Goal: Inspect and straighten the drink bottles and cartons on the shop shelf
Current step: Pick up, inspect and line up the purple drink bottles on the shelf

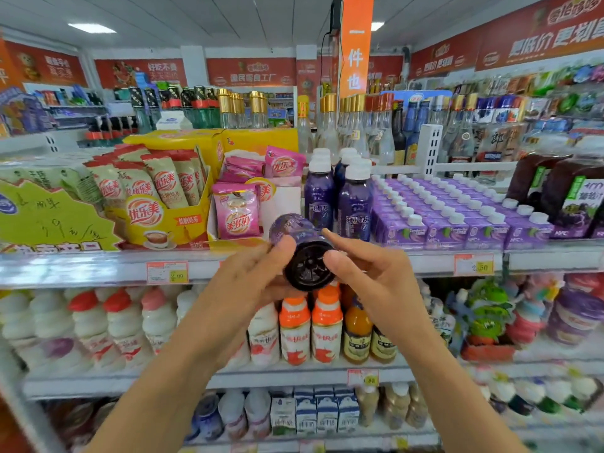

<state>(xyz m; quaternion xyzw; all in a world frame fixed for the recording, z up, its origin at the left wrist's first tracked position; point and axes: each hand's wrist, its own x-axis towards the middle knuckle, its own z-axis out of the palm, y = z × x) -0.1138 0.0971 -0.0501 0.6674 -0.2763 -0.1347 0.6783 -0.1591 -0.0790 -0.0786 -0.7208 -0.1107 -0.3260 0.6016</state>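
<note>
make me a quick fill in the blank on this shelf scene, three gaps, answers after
1. The left hand and right hand hold one purple bottle with its ___ facing the camera.
2. The standing bottles behind it have ___ caps.
3. The cartons right of them are ___.
Missing words: base; white; purple.

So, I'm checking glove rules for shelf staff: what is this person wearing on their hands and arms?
Nothing worn shows. The left hand and right hand have no gloves or rings. The left forearm and right forearm are bare to the frame's lower edge: no sleeves, watch or bracelet.
</note>
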